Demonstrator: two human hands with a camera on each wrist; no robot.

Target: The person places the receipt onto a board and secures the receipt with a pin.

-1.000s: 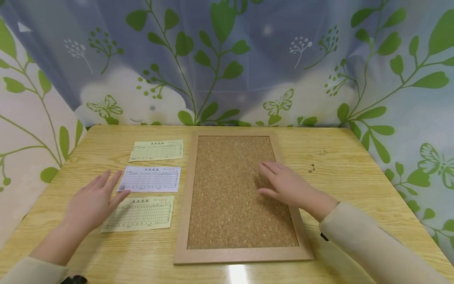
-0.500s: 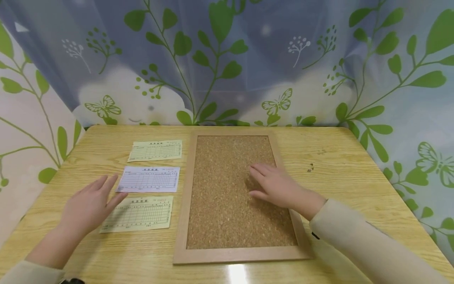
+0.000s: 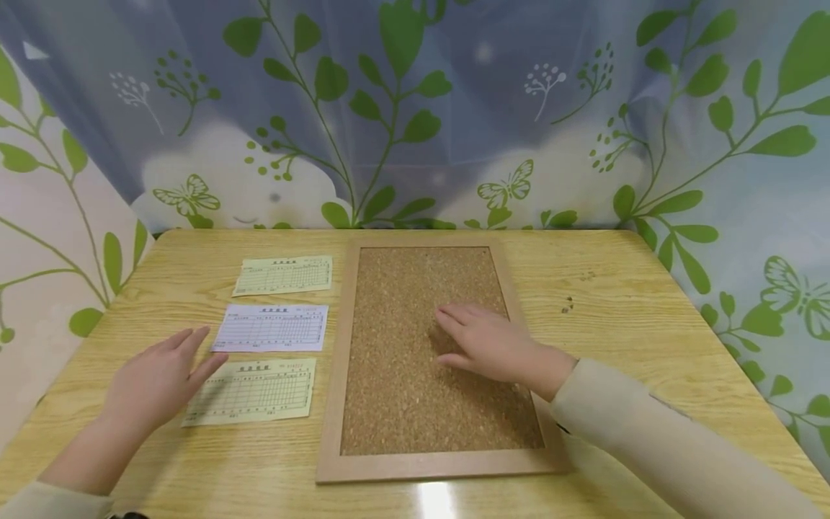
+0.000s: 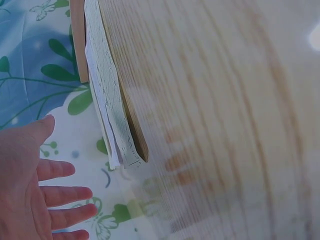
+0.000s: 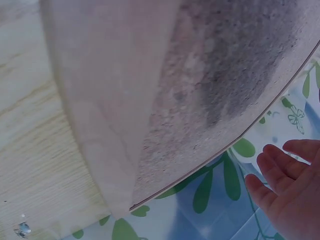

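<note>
A cork board [image 3: 415, 396] in a pale wooden frame lies flat on the wooden table. Over its right-middle part is my right hand [image 3: 489, 342], palm down with fingers extended and nothing held; the right wrist view also shows those fingers [image 5: 275, 175] bare. To the board's left, three printed paper slips lie in a column: a yellow one [image 3: 284, 276] at the back, a white one [image 3: 272, 328] in the middle and a larger yellow one [image 3: 266, 393] in front. My left hand [image 3: 145, 382] is spread beside the two nearer slips, its thumb overlapping the front slip's corner.
On the table [image 3: 622, 339] to the right of the board are a small cluster of dark bits [image 3: 568, 305] and a fainter cluster of tiny things [image 3: 586, 276] behind it. A leaf-patterned curtain [image 3: 415, 144] rises at the table's back edge and sides.
My right hand has slid leftward over the cork board, toward its middle. The left hand has drifted slightly left and down. The slips and board stay where they were.
</note>
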